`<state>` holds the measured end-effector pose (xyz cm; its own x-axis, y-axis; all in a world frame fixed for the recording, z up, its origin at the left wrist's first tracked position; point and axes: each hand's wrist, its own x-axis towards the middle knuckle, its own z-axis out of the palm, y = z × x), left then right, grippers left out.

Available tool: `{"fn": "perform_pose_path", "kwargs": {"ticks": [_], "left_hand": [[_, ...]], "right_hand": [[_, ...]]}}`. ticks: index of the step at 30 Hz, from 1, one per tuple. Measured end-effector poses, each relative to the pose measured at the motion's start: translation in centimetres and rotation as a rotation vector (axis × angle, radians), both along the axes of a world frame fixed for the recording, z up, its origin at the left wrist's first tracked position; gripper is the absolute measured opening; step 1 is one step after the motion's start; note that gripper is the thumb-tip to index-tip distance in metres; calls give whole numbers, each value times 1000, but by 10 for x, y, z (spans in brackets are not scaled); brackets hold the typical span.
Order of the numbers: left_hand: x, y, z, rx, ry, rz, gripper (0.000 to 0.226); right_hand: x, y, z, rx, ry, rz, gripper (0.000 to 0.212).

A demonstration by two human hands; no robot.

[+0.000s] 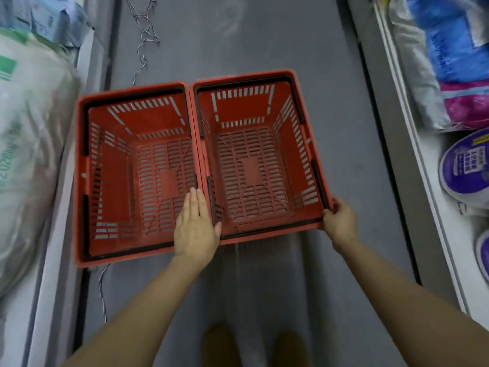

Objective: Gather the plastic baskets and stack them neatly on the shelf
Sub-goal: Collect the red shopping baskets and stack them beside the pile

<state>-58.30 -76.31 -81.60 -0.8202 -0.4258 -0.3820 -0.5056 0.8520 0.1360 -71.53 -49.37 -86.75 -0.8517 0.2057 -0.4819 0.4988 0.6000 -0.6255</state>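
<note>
Two red plastic baskets with slotted walls and black handles sit side by side over the grey aisle floor. The left basket is empty and touches the right basket along their long rims. My left hand lies flat, fingers forward, on the near corner where the two rims meet, thumb hooked over the right basket's rim. My right hand grips the near right corner of the right basket. Both baskets are empty.
A white shelf edge runs along the right, holding blue, pink and purple packaged goods. On the left, large white sacks rest on a low shelf. A striped cord trails on the floor beyond the baskets. My feet show at the bottom.
</note>
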Motion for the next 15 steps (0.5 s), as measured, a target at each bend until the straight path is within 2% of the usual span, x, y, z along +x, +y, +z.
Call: {"fn": "perform_pose_path", "kwargs": {"ticks": [5, 9, 11, 13, 15], "left_hand": [[-2, 16, 5, 50, -7, 17, 96], [-23, 19, 6, 62, 0, 60, 103], [-32, 21, 5, 67, -33, 12, 110], [-38, 26, 3, 67, -55, -65, 105], [-43, 32, -2, 210, -85, -19, 88]], "right_hand": [[19, 31, 5, -110, -44, -155, 44], [38, 66, 6, -73, -51, -217, 50], [40, 81, 4, -54, -61, -248, 47], [41, 86, 5, -32, -56, -286, 44], [43, 81, 9, -67, -36, -400, 36]]}}
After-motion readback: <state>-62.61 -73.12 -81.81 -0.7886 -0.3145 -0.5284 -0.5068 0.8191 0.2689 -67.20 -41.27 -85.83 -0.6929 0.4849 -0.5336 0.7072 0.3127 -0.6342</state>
